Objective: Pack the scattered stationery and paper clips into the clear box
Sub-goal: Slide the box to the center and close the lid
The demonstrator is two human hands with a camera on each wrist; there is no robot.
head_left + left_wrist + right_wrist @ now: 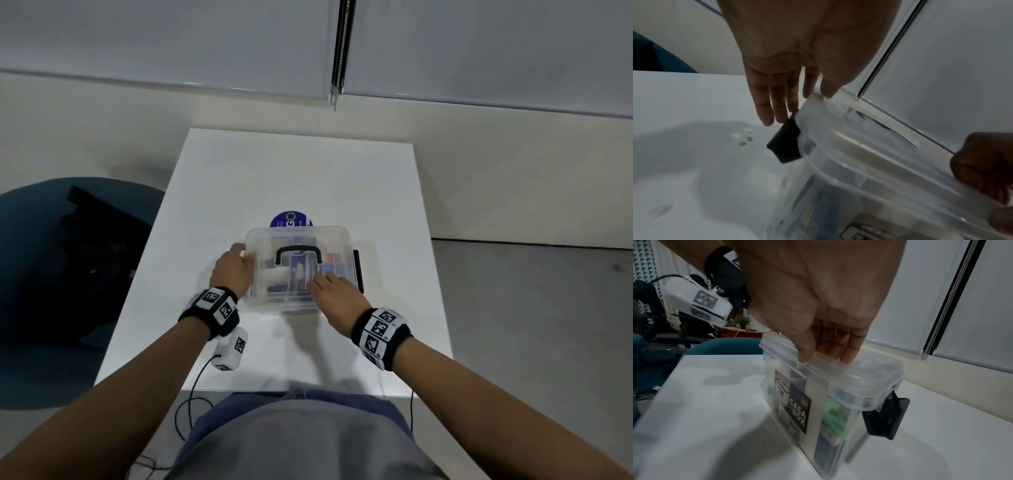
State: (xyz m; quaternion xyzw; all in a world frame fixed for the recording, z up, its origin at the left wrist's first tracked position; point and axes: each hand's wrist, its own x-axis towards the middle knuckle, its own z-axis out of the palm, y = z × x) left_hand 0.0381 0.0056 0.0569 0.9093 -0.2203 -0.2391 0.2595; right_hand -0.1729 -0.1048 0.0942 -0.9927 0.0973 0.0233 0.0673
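Note:
The clear box (329, 240) stands mid-table with its lid on and a black handle (298, 251) lying flat on top. Stationery shows through its walls, among it a green item (833, 415) beside the "CASA BOX" label (797, 412). My left hand (236, 267) is at the box's left end, its straight fingers (777, 104) touching the black latch (786, 144) and the thumb on the lid corner. My right hand (337, 294) rests on the lid's near right part, fingertips (846, 356) pressing down. The right latch (885, 418) hangs outward from the box's side.
A blue round disc (290, 219) lies flat just behind the box. The white table (274, 171) ends near my body. A teal chair (34, 274) holding a dark object stands to the left. A blind chain (339, 51) hangs at the back wall.

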